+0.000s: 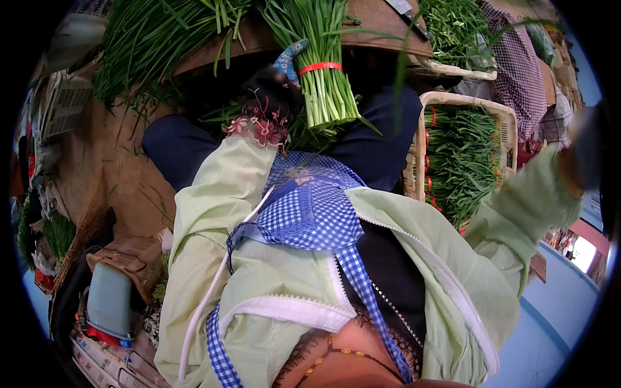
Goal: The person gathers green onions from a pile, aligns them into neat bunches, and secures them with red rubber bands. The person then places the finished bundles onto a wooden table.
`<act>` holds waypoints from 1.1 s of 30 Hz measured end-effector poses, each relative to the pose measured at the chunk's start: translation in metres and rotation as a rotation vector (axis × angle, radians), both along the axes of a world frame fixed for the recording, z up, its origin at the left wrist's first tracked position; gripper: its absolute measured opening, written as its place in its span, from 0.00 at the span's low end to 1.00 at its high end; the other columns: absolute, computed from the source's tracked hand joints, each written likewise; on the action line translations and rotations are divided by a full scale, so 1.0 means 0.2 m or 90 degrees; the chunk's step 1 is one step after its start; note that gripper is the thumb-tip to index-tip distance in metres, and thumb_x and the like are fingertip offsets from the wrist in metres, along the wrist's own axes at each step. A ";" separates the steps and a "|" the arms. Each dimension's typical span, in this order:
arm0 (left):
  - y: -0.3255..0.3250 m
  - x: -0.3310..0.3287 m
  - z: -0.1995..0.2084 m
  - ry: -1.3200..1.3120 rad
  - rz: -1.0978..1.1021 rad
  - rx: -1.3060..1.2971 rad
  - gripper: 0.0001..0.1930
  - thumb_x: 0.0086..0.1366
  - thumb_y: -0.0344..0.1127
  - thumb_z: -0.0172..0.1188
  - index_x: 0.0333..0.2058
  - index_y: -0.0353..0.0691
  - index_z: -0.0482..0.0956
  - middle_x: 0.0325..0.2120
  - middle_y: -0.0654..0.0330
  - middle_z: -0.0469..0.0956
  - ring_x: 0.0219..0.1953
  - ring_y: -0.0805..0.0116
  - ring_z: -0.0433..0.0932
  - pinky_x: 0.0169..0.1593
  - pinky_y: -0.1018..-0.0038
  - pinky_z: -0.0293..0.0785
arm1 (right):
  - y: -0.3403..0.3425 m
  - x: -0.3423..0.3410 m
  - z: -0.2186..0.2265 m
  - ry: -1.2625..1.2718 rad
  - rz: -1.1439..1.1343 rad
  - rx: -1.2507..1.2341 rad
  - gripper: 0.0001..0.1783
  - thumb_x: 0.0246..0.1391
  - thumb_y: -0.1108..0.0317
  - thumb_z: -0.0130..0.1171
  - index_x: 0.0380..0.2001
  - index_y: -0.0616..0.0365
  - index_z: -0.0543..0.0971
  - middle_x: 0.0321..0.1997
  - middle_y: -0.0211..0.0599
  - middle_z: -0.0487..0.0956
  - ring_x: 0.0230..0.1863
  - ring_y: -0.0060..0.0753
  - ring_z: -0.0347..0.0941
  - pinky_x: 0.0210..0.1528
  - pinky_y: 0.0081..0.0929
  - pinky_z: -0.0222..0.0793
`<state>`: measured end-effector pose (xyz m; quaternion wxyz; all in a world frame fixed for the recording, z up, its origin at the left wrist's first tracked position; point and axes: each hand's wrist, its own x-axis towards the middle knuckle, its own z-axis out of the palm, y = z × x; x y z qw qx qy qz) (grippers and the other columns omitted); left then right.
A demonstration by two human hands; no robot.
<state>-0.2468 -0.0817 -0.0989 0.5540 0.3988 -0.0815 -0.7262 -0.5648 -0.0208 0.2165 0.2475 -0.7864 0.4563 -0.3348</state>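
Observation:
My left hand [290, 64], in a glove with blue floral fingers and a dark embroidered cuff, is closed around a bunch of garlic chives [328, 97]. A red band [319, 68] wraps the bunch near its pale cut ends, which point down toward my lap. Its leafy part lies over the edge of the round wooden table [375, 29]. Far out to the right, my right hand [585, 152] is a dark blur at the rim of the view, and its fingers cannot be made out. The right arm is stretched away from the bunch.
Loose chives [155, 39] are heaped at the table's left. A knife [411, 19] lies near its right edge. A cream plastic crate [511, 129] of red-banded bunches stands by my right knee, with another tray of greens [456, 32] beyond. A broom [84, 220] and blue bin [111, 301] are at left.

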 end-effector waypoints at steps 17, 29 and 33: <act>0.03 -0.02 0.17 0.120 -0.064 0.088 0.15 0.62 0.36 0.49 0.48 0.41 0.70 0.45 0.55 0.73 0.48 0.56 0.71 0.53 0.56 0.67 | 0.28 0.79 -0.99 0.335 0.033 -0.172 0.23 0.31 0.67 0.65 0.38 0.49 0.75 0.32 0.32 0.76 0.33 0.39 0.72 0.35 0.34 0.66; 0.31 0.00 -0.08 -0.158 -0.329 0.111 0.21 0.55 0.37 0.61 0.46 0.38 0.69 0.39 0.54 0.75 0.40 0.59 0.76 0.43 0.60 0.74 | 0.35 0.77 -1.23 0.067 -0.045 -0.013 0.10 0.34 0.67 0.64 0.26 0.51 0.78 0.24 0.34 0.75 0.28 0.40 0.72 0.31 0.32 0.65; 0.33 -0.02 0.02 -0.188 -0.323 0.103 0.18 0.52 0.31 0.63 0.42 0.37 0.70 0.34 0.57 0.76 0.34 0.63 0.78 0.37 0.66 0.76 | 0.38 0.75 -1.23 -0.056 -0.158 0.116 0.08 0.36 0.71 0.63 0.26 0.55 0.79 0.25 0.35 0.76 0.27 0.35 0.74 0.30 0.28 0.68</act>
